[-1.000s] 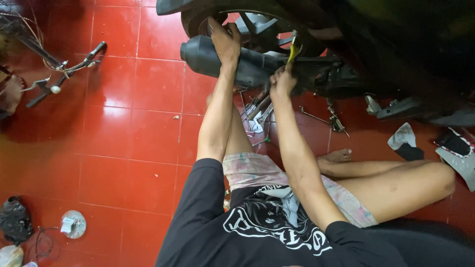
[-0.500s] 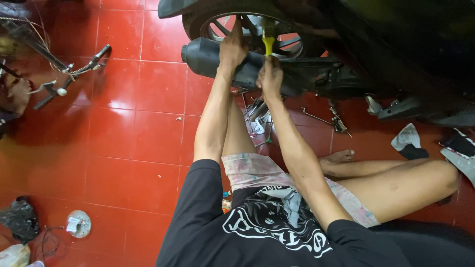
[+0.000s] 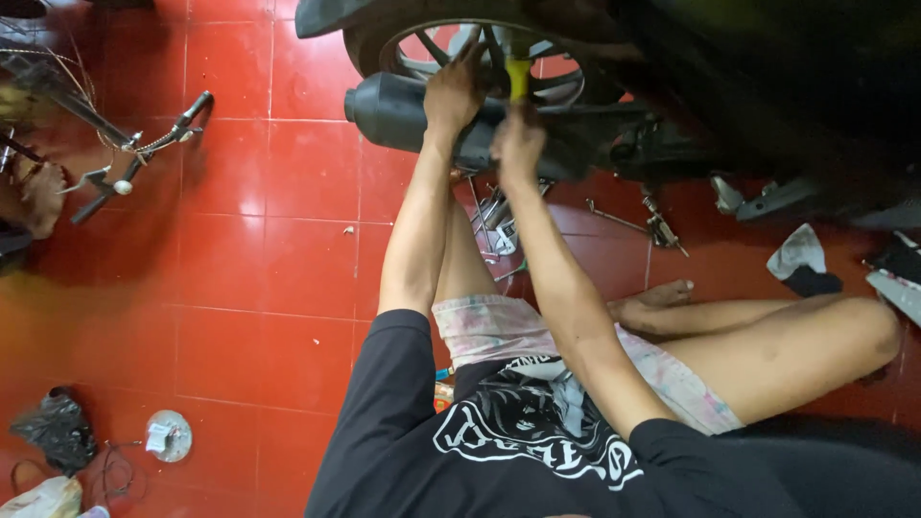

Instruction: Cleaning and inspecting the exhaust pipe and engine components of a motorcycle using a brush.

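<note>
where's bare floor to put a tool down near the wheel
Free: red tiled floor between the left forearm and the grey handlebar part. Crowded: metal tools beneath the black exhaust, and rags to the right.

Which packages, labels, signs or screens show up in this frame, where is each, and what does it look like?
No signs or screens in view.
White printed graphic on the black T-shirt: bottom centre, on the person's chest, curved white shapes on black.
Crumpled black plastic bag: lower left on the red tiled floor, shapeless and dark.
Pale plastic bag: bottom-left corner, whitish, partly cut off.
Round grey disc with a small white piece on it: beside the black bag; whether that is a label is unclear.
</note>
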